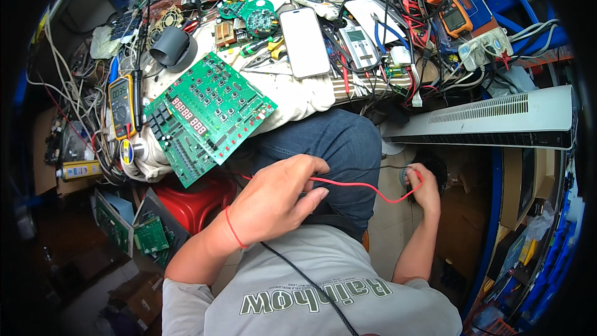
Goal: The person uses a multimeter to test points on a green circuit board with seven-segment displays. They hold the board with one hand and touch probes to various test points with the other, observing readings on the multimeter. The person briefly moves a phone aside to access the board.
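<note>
My left hand [273,198], with a thin red band at the wrist, is above my lap. Its fingers curl around a red wire [348,183] and a black wire [367,168], probably test leads; the thumb stands a little apart. Both wires run across to my right hand [425,188], which is closed on them beyond my right knee; their ends are hidden. Nearest my left hand lies a green circuit board [233,96] with buttons and digit displays, overhanging the bench edge. A yellow multimeter [122,106] stands left of the board, its display lit.
On the cluttered bench are a white-screened phone [305,43], pliers [264,61], a grey ring [173,48], a small meter [359,46] and an orange multimeter [455,17]. A long white vented unit [479,117] juts in at right. A red stool [202,202] sits below the board.
</note>
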Demonstrator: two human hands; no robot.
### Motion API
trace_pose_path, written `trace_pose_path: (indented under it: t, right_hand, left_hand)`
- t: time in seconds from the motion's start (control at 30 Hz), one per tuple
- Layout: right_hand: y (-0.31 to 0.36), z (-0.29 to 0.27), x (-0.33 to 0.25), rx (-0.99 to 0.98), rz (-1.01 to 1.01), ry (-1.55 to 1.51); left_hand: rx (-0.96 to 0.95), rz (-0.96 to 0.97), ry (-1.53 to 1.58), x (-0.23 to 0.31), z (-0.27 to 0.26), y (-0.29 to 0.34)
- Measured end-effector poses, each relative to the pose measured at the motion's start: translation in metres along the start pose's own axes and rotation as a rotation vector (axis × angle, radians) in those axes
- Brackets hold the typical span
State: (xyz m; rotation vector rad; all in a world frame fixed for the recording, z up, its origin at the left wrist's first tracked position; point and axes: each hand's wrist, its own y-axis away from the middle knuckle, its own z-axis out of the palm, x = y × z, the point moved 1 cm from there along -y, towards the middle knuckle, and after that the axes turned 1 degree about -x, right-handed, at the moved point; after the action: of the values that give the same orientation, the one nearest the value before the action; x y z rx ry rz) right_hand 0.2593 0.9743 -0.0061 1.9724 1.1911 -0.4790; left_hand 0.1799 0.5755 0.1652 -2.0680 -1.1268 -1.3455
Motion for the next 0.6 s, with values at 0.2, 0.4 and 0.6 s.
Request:
trace_pose_path:
  t: [0.2,0.4,0.6]
  right_hand:
    - [0.02,0.005,-0.024,-0.08,-0.055,0.399]
    - [0.053,-0.007,-0.119,-0.026,-0.544,-0.131]
    - [0.071,0.03,-0.197,-0.261,-0.895,-0.343]
  left_hand:
    - [0.048,0.248,-0.214,0.015,0.005,0.002]
    - [0.107,0.324,-0.134,0.019,0.019,-0.004]
    - [0.118,0.377,-0.138,0.024,0.024,-0.011]
